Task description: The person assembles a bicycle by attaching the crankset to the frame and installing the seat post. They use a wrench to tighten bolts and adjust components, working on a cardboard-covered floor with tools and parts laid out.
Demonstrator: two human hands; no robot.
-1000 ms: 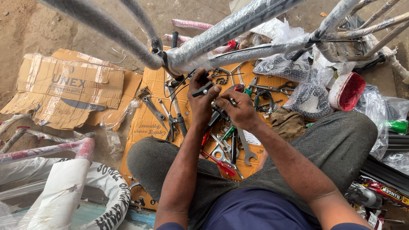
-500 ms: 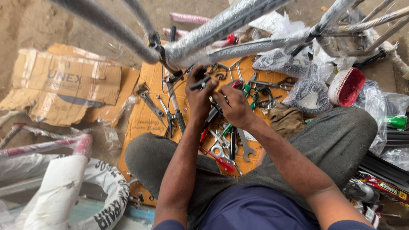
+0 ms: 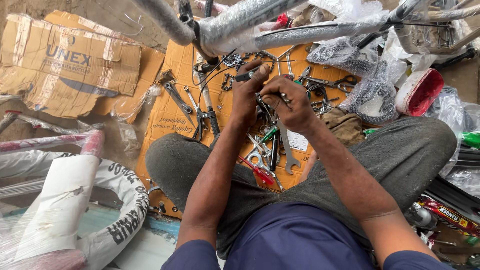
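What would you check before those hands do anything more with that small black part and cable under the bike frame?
1. Left hand grips the small black part: ok.
2. Right hand is closed beside the left; what its fingers pinch: cannot tell.
3. Thin cable runs free, unkinked: cannot tell.
4. Wrapped bike frame sits directly above the hands: ok.
5. Spanners lie within reach on the cardboard: ok.

Both forearms run up from the bottom edge and meet mid-frame. L hand [image 3: 248, 97] has its fingers curled shut, thumb side up, knuckles toward the camera. R hand [image 3: 290, 102] is touching it, fist-like, ring on one finger, wrist bent inward. Fingertips hidden, so the grip is prob. a pinch. Elbows are bent, legs crossed below.
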